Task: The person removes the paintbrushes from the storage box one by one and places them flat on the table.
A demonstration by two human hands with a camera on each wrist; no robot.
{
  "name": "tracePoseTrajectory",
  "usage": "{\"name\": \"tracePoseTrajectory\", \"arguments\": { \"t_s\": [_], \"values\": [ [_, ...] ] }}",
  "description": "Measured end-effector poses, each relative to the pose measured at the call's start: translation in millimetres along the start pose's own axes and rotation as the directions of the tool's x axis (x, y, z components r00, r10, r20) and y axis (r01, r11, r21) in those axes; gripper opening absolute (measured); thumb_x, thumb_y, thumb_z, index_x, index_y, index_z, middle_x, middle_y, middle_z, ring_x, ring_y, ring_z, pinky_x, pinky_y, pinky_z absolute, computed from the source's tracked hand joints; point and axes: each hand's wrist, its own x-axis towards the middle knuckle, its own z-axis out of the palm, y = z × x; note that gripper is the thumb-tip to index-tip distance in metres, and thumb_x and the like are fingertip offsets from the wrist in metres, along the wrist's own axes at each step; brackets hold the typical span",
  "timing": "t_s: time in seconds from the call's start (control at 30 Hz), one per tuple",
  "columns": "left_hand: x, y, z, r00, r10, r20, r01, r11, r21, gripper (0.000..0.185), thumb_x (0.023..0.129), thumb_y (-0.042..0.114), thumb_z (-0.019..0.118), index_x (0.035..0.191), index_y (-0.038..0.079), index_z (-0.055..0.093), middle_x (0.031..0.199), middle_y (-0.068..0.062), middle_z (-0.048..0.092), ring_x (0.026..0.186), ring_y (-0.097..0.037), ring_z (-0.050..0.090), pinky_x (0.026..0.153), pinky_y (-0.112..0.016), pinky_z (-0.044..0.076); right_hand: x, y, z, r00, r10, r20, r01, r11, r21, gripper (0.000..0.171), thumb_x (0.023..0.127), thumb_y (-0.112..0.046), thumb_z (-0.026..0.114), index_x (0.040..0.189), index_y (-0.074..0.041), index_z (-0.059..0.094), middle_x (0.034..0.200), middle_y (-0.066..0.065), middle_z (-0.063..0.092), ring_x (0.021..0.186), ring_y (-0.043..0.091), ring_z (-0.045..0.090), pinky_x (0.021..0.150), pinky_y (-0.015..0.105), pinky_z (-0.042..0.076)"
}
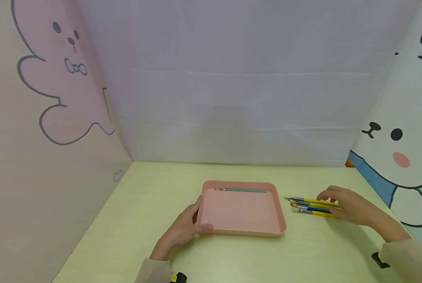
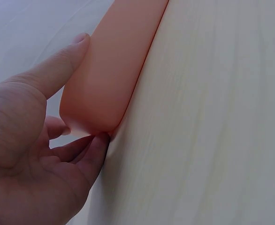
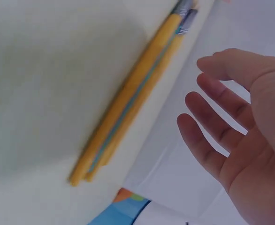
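Observation:
A pink rectangular tray [image 1: 240, 212] lies on the table in the head view, with one thin teal paintbrush [image 1: 240, 190] inside along its far side. My left hand [image 1: 184, 224] grips the tray's near left corner, thumb at the rim and fingers against the outer wall and lower edge, as the left wrist view [image 2: 57, 140] shows. To the right of the tray lies a bunch of paintbrushes [image 1: 313, 206] with yellow and teal handles, bristles toward the tray. Just over their handles hovers my right hand [image 1: 350, 204]; in the right wrist view its loosely bent fingers [image 3: 212, 136] hold nothing.
The pale yellow table [image 1: 154, 196] meets a white curtain [image 1: 232, 98] at the back. Printed cartoon panels stand at the left [image 1: 65, 98] and right [image 1: 402, 137] sides.

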Motion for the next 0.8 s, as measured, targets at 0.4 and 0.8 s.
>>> {"name": "tracePoseTrajectory", "arguments": {
  "t_s": [0.4, 0.8],
  "values": [
    [1.0, -1.9, -0.9, 1.000, 0.025, 0.012, -0.025, 1.000, 0.008, 0.113, 0.092, 0.029, 0.086, 0.170, 0.005, 0.007, 0.160, -0.023, 0.039, 0.144, -0.032, 0.049, 0.120, -0.054, 0.037, 67, -50, -15, 0.996, -0.020, 0.086, 0.009, 0.992, 0.123, 0.049, 0.091, -0.005, 0.083, 0.136, -0.012, 0.068, 0.122, 0.000, 0.067, 0.101, 0.018, 0.068, 0.078, 0.037, 0.061],
    [-0.4, -1.1, -1.8, 0.999, 0.028, 0.017, -0.027, 0.999, -0.025, 0.113, 0.092, 0.028, 0.087, 0.171, 0.008, 0.008, 0.159, -0.019, 0.041, 0.144, -0.031, 0.050, 0.120, -0.054, 0.038, 135, -93, -8, 0.973, -0.054, 0.224, -0.009, 0.963, 0.270, 0.050, 0.098, -0.009, 0.076, 0.145, -0.004, 0.061, 0.133, 0.014, 0.064, 0.116, 0.034, 0.064, 0.087, 0.042, 0.058]
  ]
}}
